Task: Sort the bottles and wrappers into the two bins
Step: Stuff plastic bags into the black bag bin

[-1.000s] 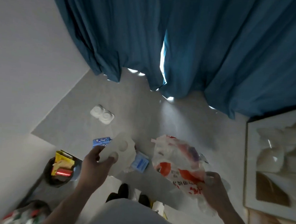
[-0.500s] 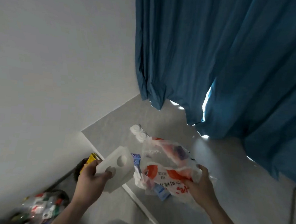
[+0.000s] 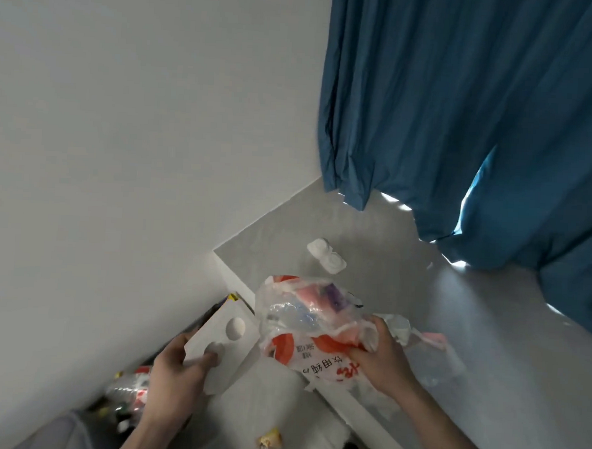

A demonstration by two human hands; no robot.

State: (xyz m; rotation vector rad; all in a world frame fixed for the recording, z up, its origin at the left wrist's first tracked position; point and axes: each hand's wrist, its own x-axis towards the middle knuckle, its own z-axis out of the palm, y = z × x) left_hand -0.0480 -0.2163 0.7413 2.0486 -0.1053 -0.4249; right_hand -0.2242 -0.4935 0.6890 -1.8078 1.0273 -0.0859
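Note:
My left hand [image 3: 173, 376] grips a white cardboard carrier [image 3: 221, 344] with round holes, low in the head view above the gap beside the wall. My right hand [image 3: 380, 359] grips a crumpled clear plastic wrapper [image 3: 303, 321] printed in red and white, held over the edge of the grey ledge [image 3: 454, 318]. Below my left hand lies a bin [image 3: 128, 394] of clear bottles with red labels, mostly hidden by my arm. A dark bin [image 3: 227, 298] with a yellow wrapper peeks out behind the carrier.
A white two-cup plastic piece [image 3: 327, 257] lies on the ledge near the wall corner. A blue curtain [image 3: 465, 113] hangs at the back right. The white wall [image 3: 120, 146] fills the left. A small crumpled yellow scrap [image 3: 269, 441] lies at the bottom.
The view has swung left and down toward the wall. Both hands moved left with the carrier and the wrapper, and the bottle bin now shows under my left hand.

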